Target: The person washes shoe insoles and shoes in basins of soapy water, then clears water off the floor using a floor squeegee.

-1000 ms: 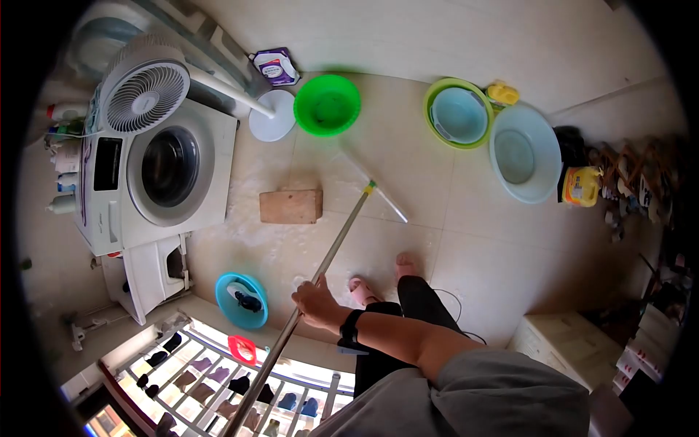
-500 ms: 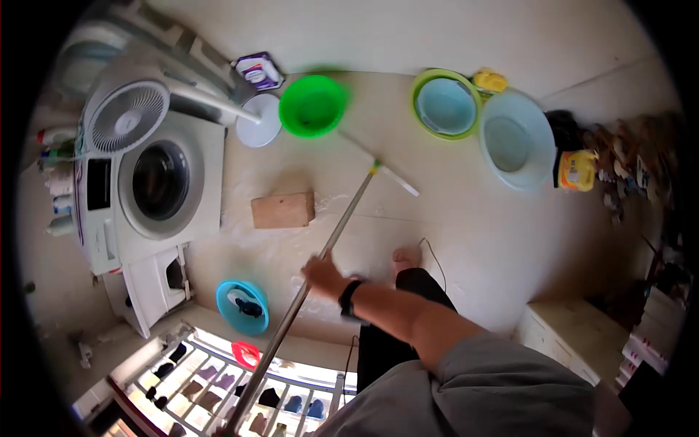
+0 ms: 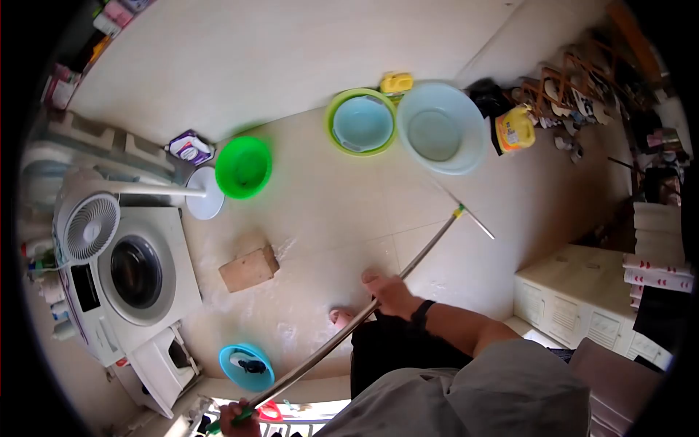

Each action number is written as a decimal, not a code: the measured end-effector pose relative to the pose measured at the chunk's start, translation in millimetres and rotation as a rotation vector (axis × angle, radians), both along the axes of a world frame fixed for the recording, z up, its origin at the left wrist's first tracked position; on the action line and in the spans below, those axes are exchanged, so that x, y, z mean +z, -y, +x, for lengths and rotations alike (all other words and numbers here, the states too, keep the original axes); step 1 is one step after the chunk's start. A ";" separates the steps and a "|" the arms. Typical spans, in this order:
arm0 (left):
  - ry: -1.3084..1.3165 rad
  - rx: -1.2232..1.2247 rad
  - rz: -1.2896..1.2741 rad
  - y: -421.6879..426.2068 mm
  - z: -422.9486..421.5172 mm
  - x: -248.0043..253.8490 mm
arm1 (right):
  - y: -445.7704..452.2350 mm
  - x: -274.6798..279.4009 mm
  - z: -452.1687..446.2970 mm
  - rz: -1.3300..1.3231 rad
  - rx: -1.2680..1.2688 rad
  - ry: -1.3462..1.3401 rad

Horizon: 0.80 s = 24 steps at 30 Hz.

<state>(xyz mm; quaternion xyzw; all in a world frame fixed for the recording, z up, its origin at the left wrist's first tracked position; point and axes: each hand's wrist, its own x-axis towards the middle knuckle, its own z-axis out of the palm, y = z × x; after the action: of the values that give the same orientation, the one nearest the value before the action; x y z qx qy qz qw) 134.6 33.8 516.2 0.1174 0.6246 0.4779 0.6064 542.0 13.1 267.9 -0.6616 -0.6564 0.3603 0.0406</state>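
- A long-handled squeegee [image 3: 322, 351] runs diagonally from the lower left of the frame to right of centre, its head at the floor [image 3: 320, 255].
- Its pole is slim, shiny and metallic, bowed slightly in this wide view.
- A small yellow-and-green joint [image 3: 459, 210] links the pole to a thin, pale crossbar [image 3: 478, 223] set at a slant.
- Green also shows at the pole's lower end, by the left hand [image 3: 240, 420].
- The right hand [image 3: 397, 295], below a dark wristband [image 3: 421, 315], is closed round the pole's middle.
- The left hand is curled round the pole near the green end; the bottom edge cuts off its wrist and arm.
- The crossbar's upper half is faint and blurred against the pale tiles.
- The right hand partly hides one foot [image 3: 372, 279].
- Dark shoes inside the blue basin [image 3: 226, 368], lower left, are hard to make out.
- The shoe rack [image 3: 551, 91], upper right, fades into shadow.
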 end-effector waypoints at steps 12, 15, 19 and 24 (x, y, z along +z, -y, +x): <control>0.409 0.023 0.088 -29.6 96.6 -61.0 | -73.1 11.5 106.2 0.404 -0.100 0.318; 0.414 0.061 0.117 -30.2 115.4 -66.1 | -104.7 36.2 127.8 0.547 -0.192 0.279; 0.437 -0.064 0.181 -30.5 87.7 -61.3 | -73.7 58.4 118.0 0.485 -0.185 0.275; 0.341 -0.208 0.171 -44.6 73.4 -42.7 | -11.8 36.9 90.9 0.367 -0.243 0.253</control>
<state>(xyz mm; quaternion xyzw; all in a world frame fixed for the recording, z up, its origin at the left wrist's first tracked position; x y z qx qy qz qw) 208.0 78.4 473.5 0.1499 0.4548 0.4767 0.7372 632.9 24.8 304.8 -0.7571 -0.6262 0.1420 0.1204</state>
